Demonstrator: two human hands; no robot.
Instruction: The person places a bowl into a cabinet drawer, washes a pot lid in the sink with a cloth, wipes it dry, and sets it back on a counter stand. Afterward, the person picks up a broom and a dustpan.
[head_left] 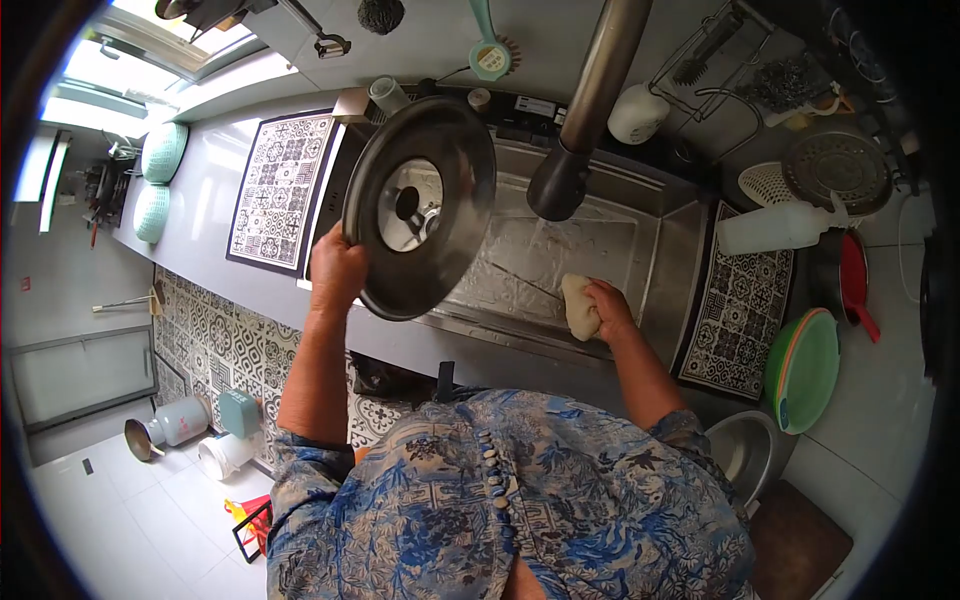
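A round metal lid point(455, 215) with a glass centre and a dark knob is held up, tilted, over the left part of the steel sink point(650, 290). My left hand point(338, 268) grips its rim at the lower left. In my right hand point(610, 308) is a pale cloth point(579, 306), bunched up above the front right part of the sink. The dark end of the faucet point(560, 185) hangs over the sink between the lid and the cloth. The sink floor looks wet.
Patterned mats point(282, 190) lie on both sides of the sink. At the right are a white spray bottle point(770, 230), a green basin point(808, 370) and a red-handled pan point(855, 285). A metal pot point(745, 455) stands near my right elbow. Mint baskets point(163, 152) sit far left.
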